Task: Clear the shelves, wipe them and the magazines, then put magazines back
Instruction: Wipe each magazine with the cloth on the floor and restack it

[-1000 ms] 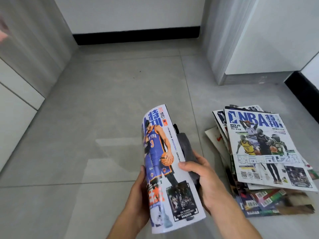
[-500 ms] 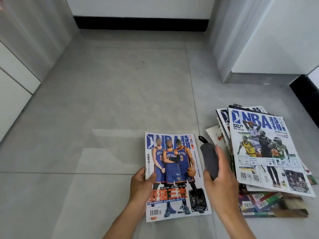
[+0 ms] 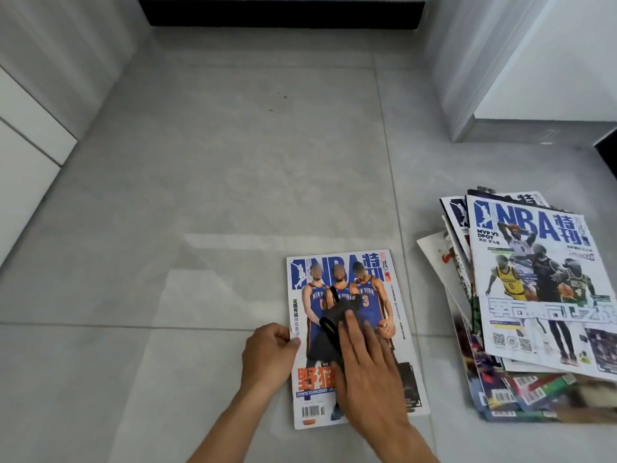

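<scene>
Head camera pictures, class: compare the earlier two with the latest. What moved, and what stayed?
The New York cover magazine went from upright in both hands to flat on the floor. The right hand now presses the dark grey cloth onto it; the left hand grips its left edge. The magazine stack stayed.

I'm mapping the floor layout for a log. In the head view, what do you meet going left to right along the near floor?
Left hand holding the cover's edge → dark cloth on the single magazine → right hand pressing the cloth → bare floor tile → stack of magazines.
</scene>
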A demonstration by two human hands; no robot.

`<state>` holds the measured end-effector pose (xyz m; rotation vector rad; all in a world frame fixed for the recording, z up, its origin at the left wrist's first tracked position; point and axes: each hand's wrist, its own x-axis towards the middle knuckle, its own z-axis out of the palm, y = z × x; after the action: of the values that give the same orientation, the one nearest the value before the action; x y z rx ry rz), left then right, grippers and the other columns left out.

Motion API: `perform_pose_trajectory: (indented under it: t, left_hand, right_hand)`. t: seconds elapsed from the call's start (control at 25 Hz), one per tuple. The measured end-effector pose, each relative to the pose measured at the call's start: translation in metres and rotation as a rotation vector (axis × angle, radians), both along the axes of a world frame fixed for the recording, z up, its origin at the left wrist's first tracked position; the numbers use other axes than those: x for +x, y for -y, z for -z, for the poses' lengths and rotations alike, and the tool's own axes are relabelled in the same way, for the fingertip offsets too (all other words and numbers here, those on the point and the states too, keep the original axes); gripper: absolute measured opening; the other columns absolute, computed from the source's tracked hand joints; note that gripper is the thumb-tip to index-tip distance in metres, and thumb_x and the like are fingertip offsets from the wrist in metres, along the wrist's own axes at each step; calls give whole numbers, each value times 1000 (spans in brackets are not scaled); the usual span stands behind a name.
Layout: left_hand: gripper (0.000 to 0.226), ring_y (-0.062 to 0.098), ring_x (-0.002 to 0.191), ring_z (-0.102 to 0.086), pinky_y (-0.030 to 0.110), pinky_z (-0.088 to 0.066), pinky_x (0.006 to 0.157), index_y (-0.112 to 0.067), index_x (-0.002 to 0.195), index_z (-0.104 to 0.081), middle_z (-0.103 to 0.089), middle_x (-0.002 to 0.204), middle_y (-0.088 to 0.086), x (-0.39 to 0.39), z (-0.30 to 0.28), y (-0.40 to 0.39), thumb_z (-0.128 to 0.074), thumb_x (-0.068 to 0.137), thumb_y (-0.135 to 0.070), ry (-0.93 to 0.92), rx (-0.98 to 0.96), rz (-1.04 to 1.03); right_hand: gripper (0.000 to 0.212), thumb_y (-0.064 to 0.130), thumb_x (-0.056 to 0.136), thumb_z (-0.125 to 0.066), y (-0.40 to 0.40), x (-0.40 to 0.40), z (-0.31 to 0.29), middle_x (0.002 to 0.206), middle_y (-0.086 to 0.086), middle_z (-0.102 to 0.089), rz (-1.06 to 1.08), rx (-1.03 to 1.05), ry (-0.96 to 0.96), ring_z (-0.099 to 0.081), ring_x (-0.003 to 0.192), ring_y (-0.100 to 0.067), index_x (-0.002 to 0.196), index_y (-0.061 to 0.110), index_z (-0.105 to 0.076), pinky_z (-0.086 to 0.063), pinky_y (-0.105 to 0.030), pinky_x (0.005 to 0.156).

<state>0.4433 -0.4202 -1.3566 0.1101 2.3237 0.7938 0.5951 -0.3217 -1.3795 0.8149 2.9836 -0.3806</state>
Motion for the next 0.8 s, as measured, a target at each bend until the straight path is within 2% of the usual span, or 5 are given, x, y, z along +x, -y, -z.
perform_pose_trajectory:
  t: [0.12,0.24,0.32,0.52,0.8]
  left_hand:
    - [8,12,77,-68,34,-56,78,-22,79,-68,-71,77,-11,-1,2,0,-72,84,-27,-18,-1,3]
    - [7,11,77,-66,29,-51,73,-22,84,-66,-68,78,-12,2,3,-1,-69,87,-27,-51,-9,22]
    - [7,12,77,-64,28,-48,71,-21,85,-65,-66,78,-12,4,3,-2,-68,89,-27,-69,-20,25]
    - [11,19,81,-66,31,-50,74,-21,79,-63,-69,78,-8,-1,4,-1,-70,85,-28,-38,-17,11]
    - [16,9,70,-57,22,-38,61,-24,81,-54,-58,73,-15,1,3,-1,-67,90,-27,-80,-27,83]
  right_hand:
    - [78,32,90,-58,-44,-12,2,155,-8,-41,-69,46,47,-53,129,-38,157,23,-20,-49,-51,103]
    - [71,55,101,-24,-82,-28,3,162,-11,-26,227,66,61,-20,150,-36,160,19,-7,-19,-49,122]
    - [72,58,102,-12,-59,-51,3,163,-13,-20,267,56,5,-14,152,-35,159,14,-15,-14,-49,123]
    - [56,38,102,-34,-11,-66,17,160,-3,-29,-175,84,-120,-33,147,-30,151,13,-40,-24,-46,116]
    - [56,32,95,-35,-91,-88,10,154,-6,-44,313,60,-131,-42,138,-37,148,16,-45,-37,-54,110]
